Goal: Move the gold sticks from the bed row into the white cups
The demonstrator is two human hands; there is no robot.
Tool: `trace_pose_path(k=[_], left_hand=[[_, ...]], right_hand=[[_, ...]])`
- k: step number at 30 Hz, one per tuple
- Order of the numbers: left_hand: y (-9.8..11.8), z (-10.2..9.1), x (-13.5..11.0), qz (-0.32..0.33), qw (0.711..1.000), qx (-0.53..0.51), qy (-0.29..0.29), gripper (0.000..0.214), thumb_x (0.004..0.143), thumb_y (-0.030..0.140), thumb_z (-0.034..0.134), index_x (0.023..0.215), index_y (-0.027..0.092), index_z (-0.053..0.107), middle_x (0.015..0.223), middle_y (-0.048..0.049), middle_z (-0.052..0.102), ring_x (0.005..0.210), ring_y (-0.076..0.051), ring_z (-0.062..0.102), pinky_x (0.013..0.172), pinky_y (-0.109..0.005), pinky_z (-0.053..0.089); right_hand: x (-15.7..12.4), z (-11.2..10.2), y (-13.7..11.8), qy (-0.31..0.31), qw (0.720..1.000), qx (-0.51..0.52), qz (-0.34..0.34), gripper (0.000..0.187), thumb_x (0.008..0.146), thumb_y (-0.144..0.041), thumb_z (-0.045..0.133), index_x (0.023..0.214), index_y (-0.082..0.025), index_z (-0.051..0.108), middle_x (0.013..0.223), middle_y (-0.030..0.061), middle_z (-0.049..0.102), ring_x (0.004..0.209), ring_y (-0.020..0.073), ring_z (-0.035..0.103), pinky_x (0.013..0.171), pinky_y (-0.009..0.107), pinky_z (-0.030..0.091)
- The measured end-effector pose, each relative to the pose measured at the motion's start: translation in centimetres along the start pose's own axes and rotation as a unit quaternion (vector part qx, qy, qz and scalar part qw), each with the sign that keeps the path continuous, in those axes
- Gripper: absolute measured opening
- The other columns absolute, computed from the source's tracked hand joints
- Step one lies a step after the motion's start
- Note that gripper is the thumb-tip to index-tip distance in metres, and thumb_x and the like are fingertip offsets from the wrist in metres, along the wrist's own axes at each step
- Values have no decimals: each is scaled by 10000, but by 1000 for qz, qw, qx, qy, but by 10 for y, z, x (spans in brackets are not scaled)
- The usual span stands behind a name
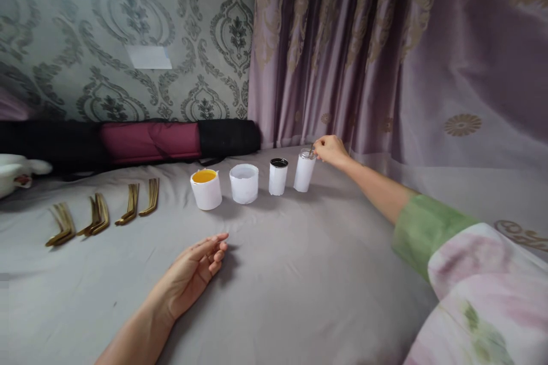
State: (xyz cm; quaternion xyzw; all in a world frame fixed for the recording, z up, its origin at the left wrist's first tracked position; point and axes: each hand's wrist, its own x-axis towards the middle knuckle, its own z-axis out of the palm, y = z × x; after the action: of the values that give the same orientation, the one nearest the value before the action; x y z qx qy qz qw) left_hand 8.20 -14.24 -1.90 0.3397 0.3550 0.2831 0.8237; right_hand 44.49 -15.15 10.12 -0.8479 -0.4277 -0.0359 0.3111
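My right hand (pixel 330 150) is closed in a pinch at the mouth of the rightmost white-wrapped jar (pixel 302 175), which has a clear rim. A thin brownish straw (pixel 311 150) shows between its fingertips and reaches down to the rim; most of it is hidden. Left of that jar stand a narrow white-wrapped container with a dark inside (pixel 277 179), a wide white tub (pixel 245 189) and a white-wrapped tub with a yellow inside (pixel 207 194). My left hand (pixel 194 274) rests palm sideways on the grey sheet, holding nothing, fingers loosely extended.
Several bundles of bent gold-coloured straws (pixel 98 217) lie in a row at the left on the grey sheet (pixel 274 296). Behind them is a long black and maroon roll (pixel 149 141) against the wall. A white plush toy (pixel 19 171) sits at the left edge. Purple curtains (pixel 325 57) hang behind the jars.
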Motion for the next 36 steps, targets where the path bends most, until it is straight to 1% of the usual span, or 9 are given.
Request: trace_pose_path(k=[2,3,7,16,21,26,32,36], left_hand=[[0,1,-1,1,1000,1,0,211,720,115,563,926,80,590,736,-58,566,556,-59,516,494,-153,484],[0,1,-1,1,1000,2,1,210,720,116,563,925,81,591,736,-58,566,555,-59,515,492,-154,484],[1,1,-1,0,1000,7,2,215,717,126,571,925,80,594,742,-59,560,558,-59,510,487,-154,479],[0,1,-1,1,1000,1,3,237,714,118,572,946,70,583,752,-63,559,563,-58,508,493,-154,478],[0,1,-1,-1,1000,0,7,220,720,110,561,937,75,581,740,-62,566,553,-60,513,483,-153,478],[1,1,-1,-1,1000,-9,0,203,727,108,551,925,76,580,744,-64,575,573,-67,534,511,-156,484],[1,0,0,4,1000,-14,-9,186,731,112,547,911,83,587,730,-55,568,552,-57,520,474,-146,465],[1,1,0,3,1000,-12,-10,192,725,113,558,912,83,589,736,-55,563,559,-54,517,482,-143,464]], right_hand=[[2,2,4,13,999,21,-30,230,769,-197,425,814,-125,639,688,78,661,539,113,596,487,174,436],[4,3,6,18,999,15,-39,224,763,-189,427,800,-128,639,650,67,656,508,107,586,466,169,429],[8,6,10,20,999,22,-25,199,742,-192,452,770,-127,639,582,47,643,453,95,562,412,154,405],[13,9,16,14,998,60,-14,168,706,-198,482,741,-132,633,575,43,638,424,87,549,363,147,387],[14,11,15,20,995,93,13,128,673,-188,525,711,-121,628,552,45,630,396,81,532,346,145,382],[13,11,13,15,990,139,25,92,649,-158,540,677,-115,616,611,55,643,398,70,527,325,136,367],[16,13,14,15,983,176,50,68,655,-141,543,657,-103,600,601,58,634,379,59,503,308,136,350],[17,14,16,12,980,189,51,68,664,-143,538,649,-103,591,602,60,627,376,65,499,306,150,352]])
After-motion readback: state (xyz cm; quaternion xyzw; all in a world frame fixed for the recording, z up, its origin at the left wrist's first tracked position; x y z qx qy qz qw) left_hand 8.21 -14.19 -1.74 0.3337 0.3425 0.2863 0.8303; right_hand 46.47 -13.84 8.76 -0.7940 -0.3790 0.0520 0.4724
